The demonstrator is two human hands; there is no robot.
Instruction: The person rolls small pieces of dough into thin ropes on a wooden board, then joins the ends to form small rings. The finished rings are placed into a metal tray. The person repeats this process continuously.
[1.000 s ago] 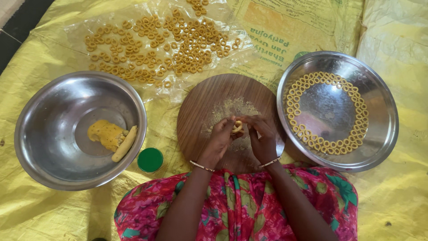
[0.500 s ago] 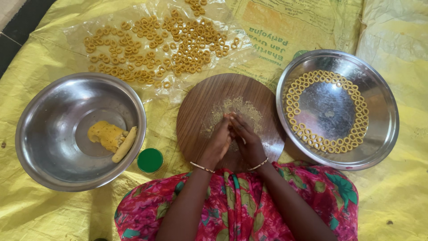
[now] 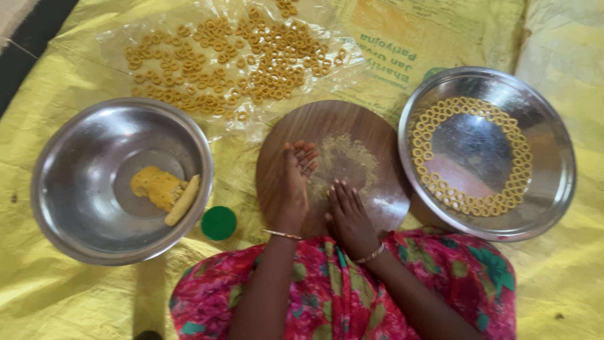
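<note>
On the round wooden board [image 3: 352, 135], your left hand [image 3: 294, 182] stands on edge, fingers straight, gripping nothing. Your right hand [image 3: 348, 211] lies flat, palm down, beside the yellow crumbs [image 3: 346, 160]; whether dough sits beneath it cannot be told. The dough lump [image 3: 157, 187] rests in the left steel bowl [image 3: 69, 157]. Finished rings [image 3: 440, 116] line the right steel plate [image 3: 553, 170], spaced apart, likely to prevent sticking.

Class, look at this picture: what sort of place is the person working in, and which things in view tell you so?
Probably a home floor set up for making snacks by hand. A yellow sheet covers the ground, a round wooden board lies before the person, and steel bowls hold dough and dough rings.
</note>
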